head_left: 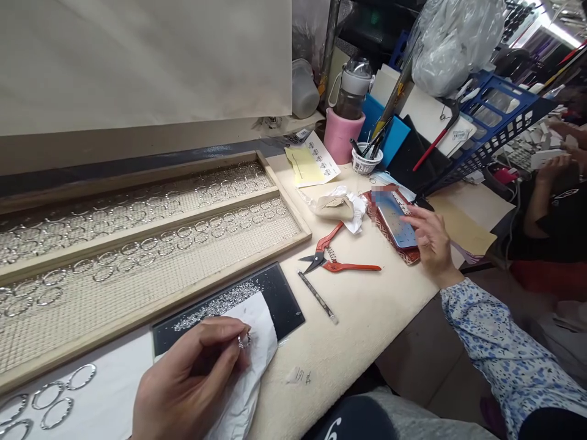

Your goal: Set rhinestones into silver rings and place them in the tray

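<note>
My left hand [192,373] pinches a small shiny silver piece [244,340] between thumb and fingertips; most of it is hidden, so I cannot tell its full shape. Beneath that hand lies a white tissue [263,321], partly over a black pad [287,305] strewn with tiny glittering stones [220,302]. Over at the right, my right hand [431,238] has its fingers spread at a smartphone [398,220] with a lit screen, the fingertips on or just over the glass. The phone rests on a red patterned case or wallet [410,256]. Several silver hoops [57,414] lie at bottom left.
A wooden-framed mesh tray [293,220] carries many silver hoops. Red-handled cutters [339,266] and a patterned pen-like stick [317,297] lie mid-table. Behind stand a bottle [353,91], a pink roll [343,137], a pen cup [367,162] and a blue basket [495,122]. Another person's arm [541,195] shows far right.
</note>
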A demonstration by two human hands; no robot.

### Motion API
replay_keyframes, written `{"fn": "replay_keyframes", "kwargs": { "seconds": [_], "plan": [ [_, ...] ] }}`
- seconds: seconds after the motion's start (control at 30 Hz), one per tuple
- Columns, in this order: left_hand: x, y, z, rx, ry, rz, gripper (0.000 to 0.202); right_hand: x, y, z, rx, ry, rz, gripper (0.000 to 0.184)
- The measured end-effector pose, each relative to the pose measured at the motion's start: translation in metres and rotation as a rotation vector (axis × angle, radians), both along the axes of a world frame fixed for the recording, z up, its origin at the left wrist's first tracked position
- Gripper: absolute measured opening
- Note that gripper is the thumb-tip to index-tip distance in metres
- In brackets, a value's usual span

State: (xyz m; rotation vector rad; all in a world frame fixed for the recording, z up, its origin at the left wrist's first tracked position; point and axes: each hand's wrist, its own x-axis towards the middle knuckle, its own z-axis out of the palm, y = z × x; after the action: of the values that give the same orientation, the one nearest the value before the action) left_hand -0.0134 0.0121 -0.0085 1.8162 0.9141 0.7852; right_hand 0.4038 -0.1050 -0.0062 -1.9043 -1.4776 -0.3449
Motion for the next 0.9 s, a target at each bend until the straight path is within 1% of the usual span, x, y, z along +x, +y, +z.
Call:
{"fn": "replay_keyframes", "kwargs": {
  "seconds": [0.1,0.17,0.3,0.43,0.53,0.6,0.7,0.77,0.83,0.9],
  "plan": [
    [0.002,0.000,0.001,0.019,-0.048,-0.003,0.013,0.002,-0.007,-0.003,0.086,0.029,-0.098,0.049],
    [0.002,0.000,0.002,0.020,-0.058,0.001,0.012,0.003,-0.013,-0.004,0.090,0.038,-0.144,0.051],
    [0.001,-0.002,0.004,-0.021,-0.015,0.030,0.014,0.004,-0.021,-0.006,0.080,0.037,-0.165,0.049],
    [0.000,-0.002,0.004,-0.061,0.004,0.028,0.013,0.002,-0.023,-0.006,0.055,0.039,-0.159,0.042],
    [-0.001,-0.002,0.002,-0.058,0.008,0.025,0.011,-0.001,-0.021,-0.005,0.086,0.036,-0.154,0.044],
    [-0.002,-0.002,0.001,-0.044,0.011,0.025,0.011,-0.004,-0.020,-0.004,0.090,0.021,-0.104,0.046],
    [-0.002,-0.002,0.000,-0.025,0.011,0.018,0.012,-0.007,-0.017,-0.002,0.002,-0.036,0.028,0.043],
    [-0.002,-0.002,0.000,-0.015,0.011,0.011,0.014,-0.008,-0.017,-0.001,-0.035,-0.062,0.075,0.040],
    [-0.002,-0.001,0.000,-0.010,0.015,0.006,0.014,-0.008,-0.017,-0.001,-0.007,-0.042,0.072,0.039],
    [-0.002,-0.001,0.000,-0.006,0.015,0.012,0.014,-0.007,-0.019,-0.002,0.087,-0.006,0.005,0.041]
  ]
}}
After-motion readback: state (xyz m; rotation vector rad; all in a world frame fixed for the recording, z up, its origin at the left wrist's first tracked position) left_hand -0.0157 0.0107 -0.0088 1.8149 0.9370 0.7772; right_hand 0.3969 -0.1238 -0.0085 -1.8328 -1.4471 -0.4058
